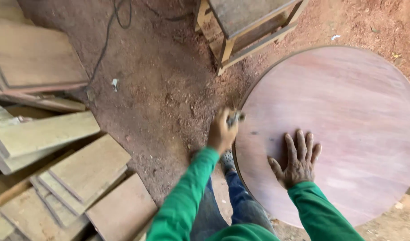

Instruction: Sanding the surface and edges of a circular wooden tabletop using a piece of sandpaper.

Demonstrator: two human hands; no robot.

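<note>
Both arms: long sleeves, bright green, plain knit-like fabric, no print or stripes visible. Left sleeve (187,196) ends in snug cuff at wrist; soft folds along forearm. Right sleeve (319,212) same colour, cuff at wrist, creases near elbow. Green garment front (240,233) visible at bottom edge. Legs: blue denim trousers (240,205), faded, wrinkled at knee. Footwear (227,158): grey patterned toe part visible, kind unclear. Hands bare: left hand (222,131), right hand (298,160); no gloves, rings or watch visible.

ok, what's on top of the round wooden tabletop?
Only the right hand, flat, on the round tabletop. The left hand holds a blurred small tool at its rim. Beneath it is hidden.
</note>
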